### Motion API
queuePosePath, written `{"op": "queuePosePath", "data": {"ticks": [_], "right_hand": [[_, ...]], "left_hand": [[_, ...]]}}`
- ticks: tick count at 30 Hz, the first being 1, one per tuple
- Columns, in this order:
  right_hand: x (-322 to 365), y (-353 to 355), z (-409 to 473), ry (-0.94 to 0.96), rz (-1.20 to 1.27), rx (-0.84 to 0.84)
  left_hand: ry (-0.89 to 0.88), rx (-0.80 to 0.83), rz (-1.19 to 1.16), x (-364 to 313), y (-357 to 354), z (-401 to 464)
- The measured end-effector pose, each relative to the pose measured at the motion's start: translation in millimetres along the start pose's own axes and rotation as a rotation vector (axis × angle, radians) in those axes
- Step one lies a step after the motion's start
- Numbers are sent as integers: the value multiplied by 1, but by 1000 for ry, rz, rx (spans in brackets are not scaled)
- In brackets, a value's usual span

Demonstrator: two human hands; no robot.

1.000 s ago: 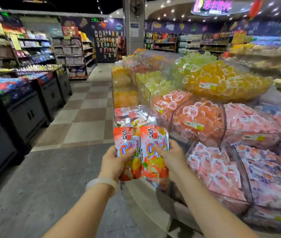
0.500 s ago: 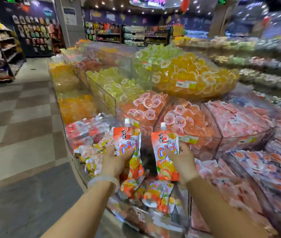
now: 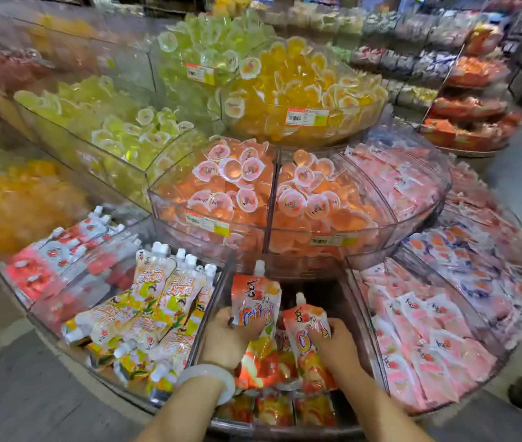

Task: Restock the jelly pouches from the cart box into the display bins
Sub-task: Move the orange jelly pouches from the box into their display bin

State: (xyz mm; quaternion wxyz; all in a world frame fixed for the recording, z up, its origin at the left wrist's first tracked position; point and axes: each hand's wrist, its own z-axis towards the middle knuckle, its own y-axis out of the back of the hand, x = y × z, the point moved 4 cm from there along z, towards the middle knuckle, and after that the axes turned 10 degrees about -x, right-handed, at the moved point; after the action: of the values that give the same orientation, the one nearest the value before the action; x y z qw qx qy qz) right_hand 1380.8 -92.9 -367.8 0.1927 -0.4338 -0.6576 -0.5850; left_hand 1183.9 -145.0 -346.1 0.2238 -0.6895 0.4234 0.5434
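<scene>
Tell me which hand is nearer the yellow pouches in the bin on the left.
Left. The left hand grips an orange pouch just across the divider from the yellow pouches; the right hand, gripping another pouch, sits farther right.

Bright, even shop light; soft glare on clear plastic above the grip; blurred, fisheye-bent edges; sharpest at centre.
</scene>
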Motion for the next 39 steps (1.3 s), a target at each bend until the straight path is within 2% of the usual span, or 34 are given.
{"op": "queuePosePath", "data": {"ticks": [2, 7, 10, 13, 15, 23, 28, 35, 39], "right_hand": [[-3, -1, -1, 29, -111, -27], [-5, -24, -12, 299, -545, 4], [-1, -26, -13, 374, -708, 124], [-16, -34, -10, 238, -743, 414], [-26, -36, -8, 165, -768, 520], [-28, -33, 2, 179, -790, 555], [-31, -35, 1, 152, -771, 592], [-24, -45, 7, 258, -778, 474], [-12, -42, 13, 321, -855, 584]], "left_hand": [[9, 20, 13, -1, -3, 1], [50, 35, 25, 8, -5, 4], [54, 23, 40, 13, -6, 10], [93, 24, 31, 18, -11, 13], [131, 27, 14, 19, -13, 13], [183, -48, -2, 29, -14, 20], [176, -30, -16, 24, -13, 19], [198, -49, 4, 26, -10, 17], [217, -54, 3, 27, -10, 16]]}}
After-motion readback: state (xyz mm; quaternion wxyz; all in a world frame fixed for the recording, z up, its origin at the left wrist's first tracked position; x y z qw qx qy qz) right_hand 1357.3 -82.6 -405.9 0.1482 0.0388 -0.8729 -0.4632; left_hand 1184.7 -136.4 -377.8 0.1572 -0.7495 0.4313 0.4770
